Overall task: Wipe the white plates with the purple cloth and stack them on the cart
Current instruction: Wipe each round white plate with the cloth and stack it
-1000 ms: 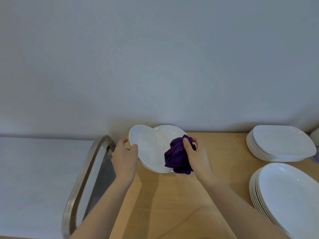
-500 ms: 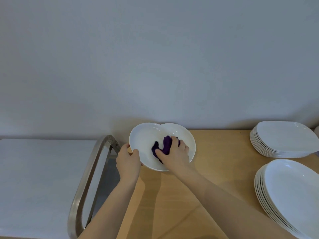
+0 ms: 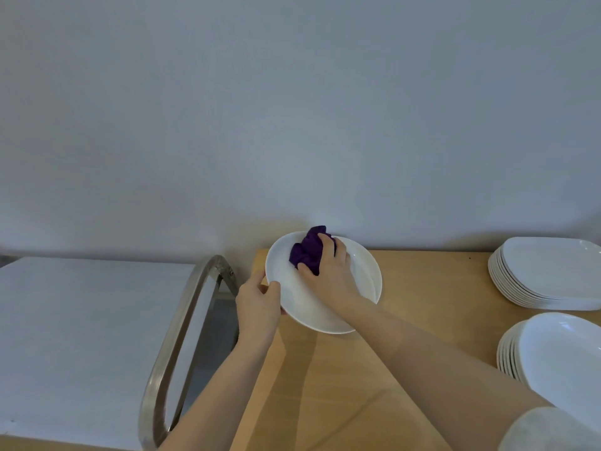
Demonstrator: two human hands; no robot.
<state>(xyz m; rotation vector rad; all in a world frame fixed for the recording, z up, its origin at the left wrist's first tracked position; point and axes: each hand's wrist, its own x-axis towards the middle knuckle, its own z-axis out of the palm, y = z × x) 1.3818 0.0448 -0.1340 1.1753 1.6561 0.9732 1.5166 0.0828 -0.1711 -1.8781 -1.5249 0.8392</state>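
Plate [image 3: 312, 307] | left hand [image 3: 258, 304] fingers grip rim | right hand [image 3: 335, 271] fingers clutch purple cloth [image 3: 307, 250] | no writing

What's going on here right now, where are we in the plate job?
A person is mid-wipe on one white plate. The left hand holds its left rim, tilted above the wooden table, while the right hand presses the bunched purple cloth against the plate's upper part. Two stacks of white plates sit on the table to the right. The cart, with its metal handle, stands to the left; no plates show on the visible part.
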